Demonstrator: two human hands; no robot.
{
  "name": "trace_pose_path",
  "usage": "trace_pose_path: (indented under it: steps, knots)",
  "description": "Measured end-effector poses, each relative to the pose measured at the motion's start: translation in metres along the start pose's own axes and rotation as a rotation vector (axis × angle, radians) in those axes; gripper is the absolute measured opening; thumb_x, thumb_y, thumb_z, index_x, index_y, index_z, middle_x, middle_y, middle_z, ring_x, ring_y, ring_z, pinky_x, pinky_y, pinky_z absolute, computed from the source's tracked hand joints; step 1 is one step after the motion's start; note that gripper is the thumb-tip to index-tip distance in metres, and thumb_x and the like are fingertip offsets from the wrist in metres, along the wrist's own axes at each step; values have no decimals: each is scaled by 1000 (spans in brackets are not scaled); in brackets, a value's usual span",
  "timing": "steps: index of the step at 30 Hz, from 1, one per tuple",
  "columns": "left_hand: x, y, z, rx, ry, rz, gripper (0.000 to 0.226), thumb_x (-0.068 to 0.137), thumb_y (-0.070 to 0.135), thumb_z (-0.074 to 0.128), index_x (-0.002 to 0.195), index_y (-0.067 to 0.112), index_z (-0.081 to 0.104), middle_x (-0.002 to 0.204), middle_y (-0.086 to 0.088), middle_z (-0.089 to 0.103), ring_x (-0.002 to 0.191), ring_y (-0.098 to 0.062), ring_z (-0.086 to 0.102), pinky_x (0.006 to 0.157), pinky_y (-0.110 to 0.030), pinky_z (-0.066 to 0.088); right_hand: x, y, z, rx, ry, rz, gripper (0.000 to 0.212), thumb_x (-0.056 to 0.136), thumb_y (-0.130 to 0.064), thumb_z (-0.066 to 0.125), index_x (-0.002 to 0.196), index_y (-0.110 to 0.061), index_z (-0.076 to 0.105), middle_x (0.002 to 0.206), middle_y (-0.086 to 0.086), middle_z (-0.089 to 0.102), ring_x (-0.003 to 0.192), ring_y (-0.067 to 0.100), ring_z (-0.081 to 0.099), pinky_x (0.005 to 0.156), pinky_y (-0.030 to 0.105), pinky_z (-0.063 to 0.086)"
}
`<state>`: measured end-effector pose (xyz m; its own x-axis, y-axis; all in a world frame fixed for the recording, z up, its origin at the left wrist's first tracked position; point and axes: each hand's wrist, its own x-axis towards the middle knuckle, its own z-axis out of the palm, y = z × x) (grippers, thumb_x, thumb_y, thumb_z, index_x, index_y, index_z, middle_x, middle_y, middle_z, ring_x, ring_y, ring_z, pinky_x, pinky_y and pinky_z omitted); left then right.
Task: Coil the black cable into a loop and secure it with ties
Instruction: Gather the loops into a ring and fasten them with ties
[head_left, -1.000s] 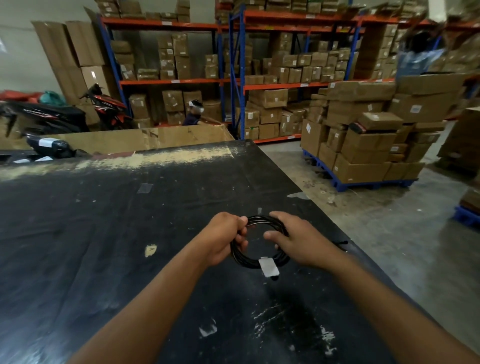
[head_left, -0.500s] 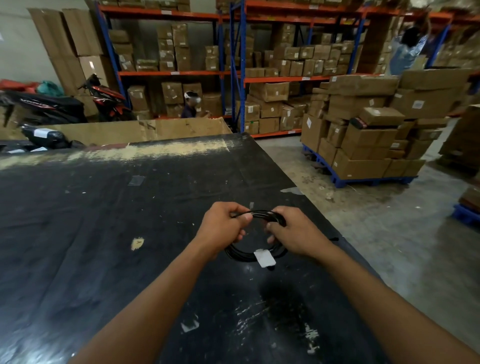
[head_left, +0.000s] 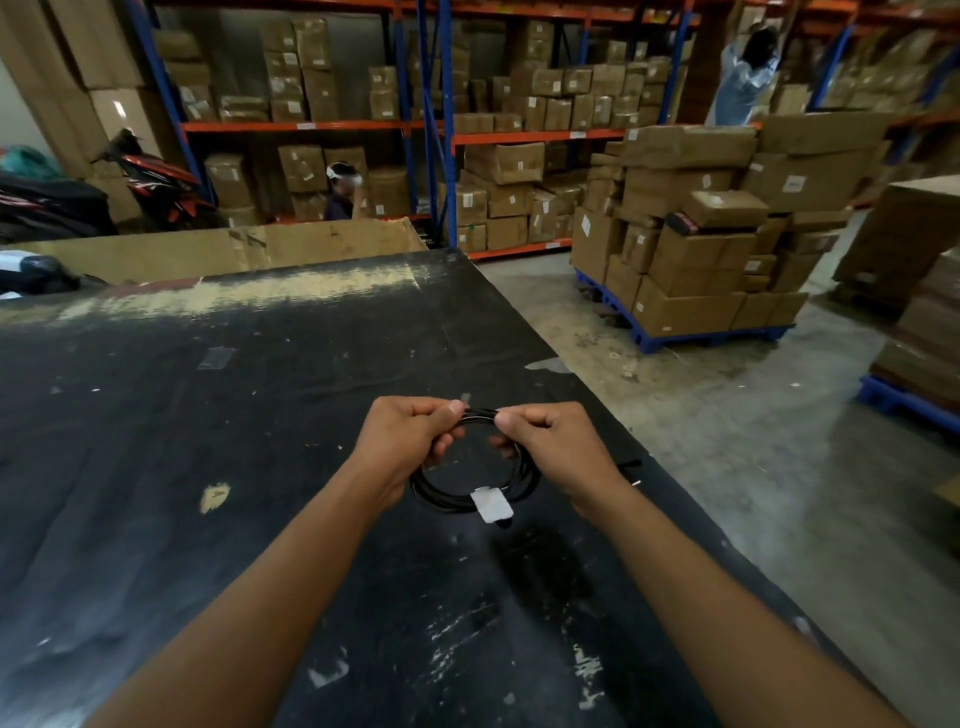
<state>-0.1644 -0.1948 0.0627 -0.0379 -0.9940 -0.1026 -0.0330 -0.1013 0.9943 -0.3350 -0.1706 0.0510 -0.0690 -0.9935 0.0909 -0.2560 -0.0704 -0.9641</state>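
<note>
Head view shows the coiled black cable (head_left: 441, 500) held between both fists over the black table (head_left: 208, 415), left hand (head_left: 410, 441) pinching the loop's top at eleven o'clock, right hand (head_left: 558, 447) at one, white tag (head_left: 491, 505) at six.

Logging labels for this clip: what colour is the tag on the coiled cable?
White: the tag stands out against the black cable. The head view shows it best.

Black cable (head_left: 457, 496) coiled in a round loop; white tag (head_left: 491, 504) at its near side.
</note>
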Motion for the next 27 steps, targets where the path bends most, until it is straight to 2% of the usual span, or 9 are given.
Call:
trace_pose_path:
  steps: [2,4,7,10,13,16,21,25,27]
  knots:
    - [6,-2,9,13,25,-29,15,91,11,67,79,9,76,62,-3,66,38,2,48,40,-11,43,2,2,-6,-216,25,-26,28,90,-31,63,65,-31,76,57,-15,66,59,12,62,60,30,47]
    - [13,-4,18,25,16,-56,14,90,9,67,79,7,74,62,-4,66,37,2,49,40,-10,42,4,5,-16,-428,117,0,40,92,-40,57,54,-28,63,50,-14,58,60,15,57,57,30,41]
    - [20,-11,28,34,-1,-95,13,90,9,67,79,8,73,65,-6,67,38,2,49,40,-11,42,6,9,-38,-888,232,48,13,91,-25,59,92,-23,71,103,4,70,99,32,61,82,44,51]
    - [24,-17,33,43,-14,-131,9,90,9,67,84,4,74,65,-6,67,38,2,50,40,-11,43,8,11,-58,-1186,38,294,33,86,-20,63,119,-21,59,126,13,51,115,37,48,91,50,46]
    - [26,-19,33,42,-29,-151,8,90,9,68,84,5,73,65,-6,68,37,2,51,40,-10,43,8,21,-65,-1202,-68,359,32,87,-11,59,119,-16,58,124,16,53,108,36,57,88,44,50]
    - [26,-18,28,43,-29,-163,11,89,9,69,78,6,72,64,-5,68,38,1,51,39,-11,43,8,29,-65,-1182,-18,294,23,87,-3,57,108,-9,63,110,18,64,97,35,64,76,37,51]
    - [26,-17,21,39,-30,-157,15,91,12,67,85,-1,71,66,-6,68,40,0,49,39,-12,42,16,28,-61,-1163,49,268,14,86,-8,62,100,-6,62,99,17,64,90,35,64,66,35,46]
    - [22,-15,13,63,-151,-152,13,91,15,67,83,7,74,66,-1,71,46,0,53,44,-13,45,21,18,-56,-1104,78,285,8,84,-13,67,91,-10,64,73,6,56,67,24,56,62,34,45]
    - [19,-14,12,101,-250,-140,12,90,16,67,83,11,76,65,2,73,49,0,55,46,-14,46,23,12,-52,-1050,58,234,5,85,-9,65,87,-9,70,77,9,66,73,27,63,67,36,51]
